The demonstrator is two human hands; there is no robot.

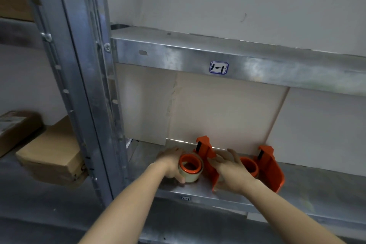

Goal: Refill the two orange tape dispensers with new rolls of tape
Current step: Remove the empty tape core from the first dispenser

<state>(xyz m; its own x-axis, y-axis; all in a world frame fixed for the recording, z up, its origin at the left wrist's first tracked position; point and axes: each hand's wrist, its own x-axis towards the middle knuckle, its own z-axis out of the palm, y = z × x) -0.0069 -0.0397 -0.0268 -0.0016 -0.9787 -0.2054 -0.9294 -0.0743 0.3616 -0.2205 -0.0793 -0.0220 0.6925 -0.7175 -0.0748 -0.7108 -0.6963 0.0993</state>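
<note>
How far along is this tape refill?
Looks done: a clear tape roll sits on the hub of the left orange plastic tape dispenser. In hand: the left hand holds that roll, while the right hand, fingers straight, is in front of the right orange plastic tape dispenser. Still to do: its orange hub shows no roll, though the hand hides part.

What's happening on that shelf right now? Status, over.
Left hand grips tape roll on left dispenser. Right hand open, fingers straight, between it and right dispenser. Nothing seen in the way.
</note>
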